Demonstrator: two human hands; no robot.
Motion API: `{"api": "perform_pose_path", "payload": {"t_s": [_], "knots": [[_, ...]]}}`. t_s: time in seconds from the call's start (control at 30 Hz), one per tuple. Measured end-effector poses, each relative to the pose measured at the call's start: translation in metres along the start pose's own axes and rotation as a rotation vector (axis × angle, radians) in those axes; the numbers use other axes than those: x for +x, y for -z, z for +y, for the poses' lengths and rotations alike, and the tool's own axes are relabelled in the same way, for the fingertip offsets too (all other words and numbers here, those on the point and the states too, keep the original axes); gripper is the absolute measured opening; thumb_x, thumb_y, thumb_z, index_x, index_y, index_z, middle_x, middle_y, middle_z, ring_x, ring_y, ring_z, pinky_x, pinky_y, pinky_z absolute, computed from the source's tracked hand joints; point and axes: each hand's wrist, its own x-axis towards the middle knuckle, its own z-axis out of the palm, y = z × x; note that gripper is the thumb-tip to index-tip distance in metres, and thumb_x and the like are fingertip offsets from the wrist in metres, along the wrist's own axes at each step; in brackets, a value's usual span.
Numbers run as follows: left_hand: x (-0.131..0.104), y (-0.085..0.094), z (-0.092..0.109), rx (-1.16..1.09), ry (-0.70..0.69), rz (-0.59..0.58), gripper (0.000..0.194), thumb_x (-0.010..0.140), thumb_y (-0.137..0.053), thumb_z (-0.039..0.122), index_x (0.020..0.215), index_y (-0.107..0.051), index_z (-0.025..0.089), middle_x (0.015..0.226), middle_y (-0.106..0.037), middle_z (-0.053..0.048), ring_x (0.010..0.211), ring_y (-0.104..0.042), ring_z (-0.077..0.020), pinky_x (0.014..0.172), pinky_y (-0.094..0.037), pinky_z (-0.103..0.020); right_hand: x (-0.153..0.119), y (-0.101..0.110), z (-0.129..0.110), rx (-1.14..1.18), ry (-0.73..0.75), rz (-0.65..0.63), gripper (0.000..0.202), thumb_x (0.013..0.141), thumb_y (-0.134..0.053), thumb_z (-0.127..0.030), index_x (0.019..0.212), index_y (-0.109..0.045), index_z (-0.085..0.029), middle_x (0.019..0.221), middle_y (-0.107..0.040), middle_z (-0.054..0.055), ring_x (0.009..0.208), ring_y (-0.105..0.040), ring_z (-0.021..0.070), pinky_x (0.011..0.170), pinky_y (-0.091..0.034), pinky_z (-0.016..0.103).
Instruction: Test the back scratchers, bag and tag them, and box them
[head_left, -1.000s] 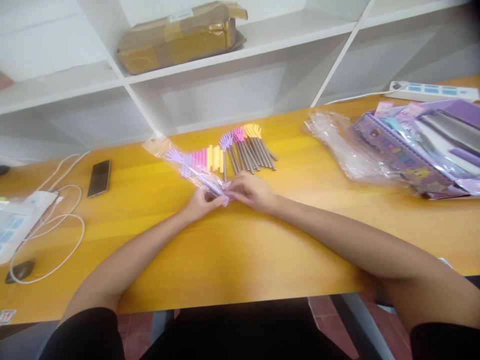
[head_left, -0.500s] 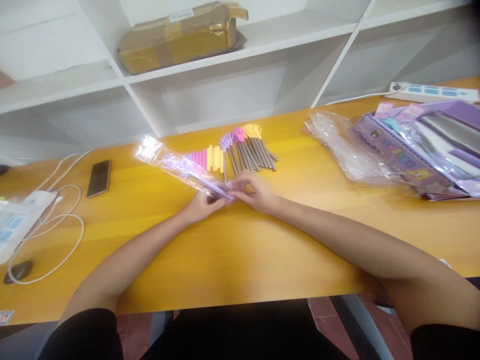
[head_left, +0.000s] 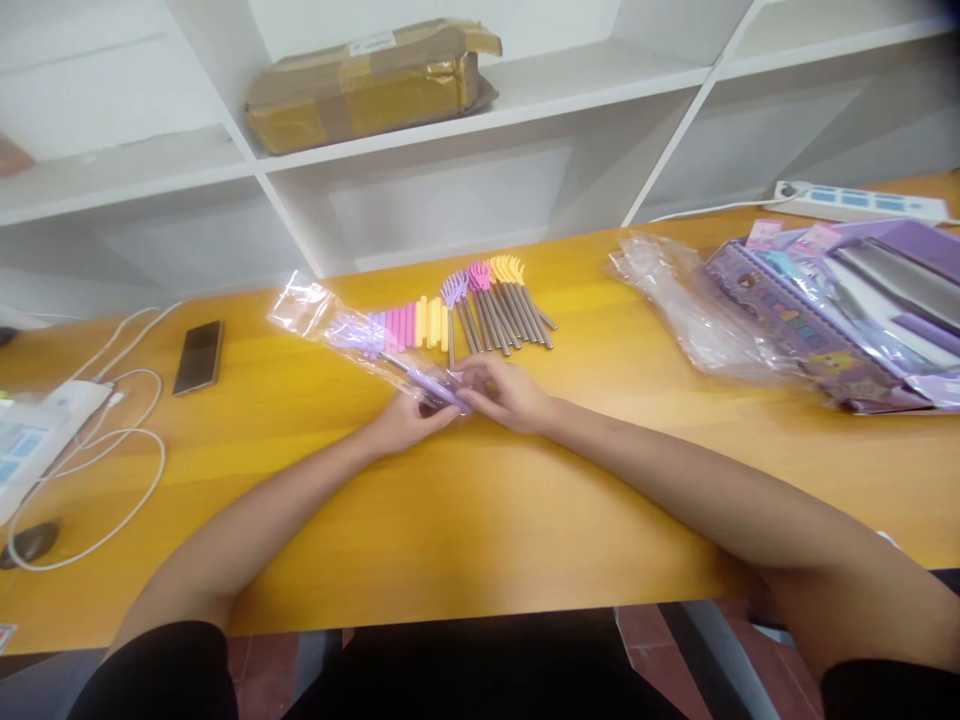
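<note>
A purple back scratcher [head_left: 439, 390] lies slantwise inside a clear plastic bag [head_left: 300, 305], its handle end nearest me. My left hand [head_left: 405, 422] is closed around the lower end of the bagged scratcher, thumb on top. From the other side, the fingers of my right hand [head_left: 510, 395] pinch the same end. Just beyond my hands lie metal scratcher rods [head_left: 517, 315] with purple, pink and yellow claw heads. Left of them is a row of short purple, pink and yellow handles [head_left: 405, 325], partly behind the bag.
At right, a heap of clear bags [head_left: 675, 300] lies against a purple box [head_left: 795, 320] of packaged items. A phone [head_left: 199, 357], white cables and a black mouse [head_left: 31, 545] are at left. White shelving with a cardboard box [head_left: 367, 90] stands behind.
The camera view has tilted slightly, so everything sits a little lower. The bagged scratcher has turned a little in my hands, showing more of its purple handle. Both hands keep hold.
</note>
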Motion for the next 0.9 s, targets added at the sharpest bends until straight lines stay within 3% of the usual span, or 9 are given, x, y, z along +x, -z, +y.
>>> {"api": "perform_pose_path", "payload": {"t_s": [0.13,0.27,0.5,0.77,0.9], "knots": [[-0.001,-0.003,0.005,0.018,-0.004,-0.008,0.032,0.091,-0.08,0.044,0.105,-0.074,0.016,0.096,-0.077,-0.008,0.085,-0.071,-0.0194,0.076,-0.06,-0.03,0.001,0.0,-0.001,-0.013,0.003,-0.018,0.03,0.11,-0.059,-0.036,0.135,-0.052,-0.021,0.077,-0.066,-0.004,0.061,-0.061,0.0118,0.058,-0.046,0.023],[-0.001,-0.001,0.002,0.029,0.002,-0.004,0.038,0.092,-0.078,0.048,0.109,-0.073,0.015,0.1,-0.077,-0.009,0.088,-0.072,-0.0198,0.078,-0.06,-0.03,0.002,-0.001,-0.001,-0.019,0.008,-0.012,0.029,0.111,-0.057,-0.037,0.135,-0.051,-0.023,0.082,-0.074,-0.002,0.064,-0.067,0.0135,0.062,-0.05,0.024],[0.002,0.003,-0.008,-0.089,-0.009,0.068,0.049,0.092,-0.079,0.054,0.116,-0.064,0.015,0.084,-0.071,-0.002,0.065,-0.06,-0.0114,0.063,-0.05,-0.025,0.004,-0.001,-0.001,-0.003,0.0,0.026,0.029,0.113,-0.051,-0.034,0.14,-0.048,-0.024,0.095,-0.081,0.001,0.076,-0.075,0.0165,0.075,-0.058,0.029],[0.003,0.006,-0.015,-0.106,0.002,0.114,0.056,0.088,-0.084,0.054,0.122,-0.065,0.015,0.093,-0.076,-0.006,0.078,-0.067,-0.0155,0.073,-0.053,-0.027,0.002,-0.007,0.002,0.046,-0.04,0.004,0.031,0.114,-0.047,-0.037,0.142,-0.048,-0.024,0.113,-0.08,0.008,0.094,-0.078,0.0201,0.085,-0.061,0.034],[0.003,0.005,-0.014,-0.13,0.016,0.112,0.058,0.088,-0.084,0.054,0.126,-0.064,0.016,0.087,-0.074,-0.003,0.073,-0.066,-0.0142,0.069,-0.052,-0.026,0.003,-0.002,0.0,0.034,-0.043,-0.015,0.032,0.115,-0.042,-0.035,0.144,-0.044,-0.024,0.099,-0.077,0.004,0.083,-0.075,0.0192,0.077,-0.058,0.033]]}}
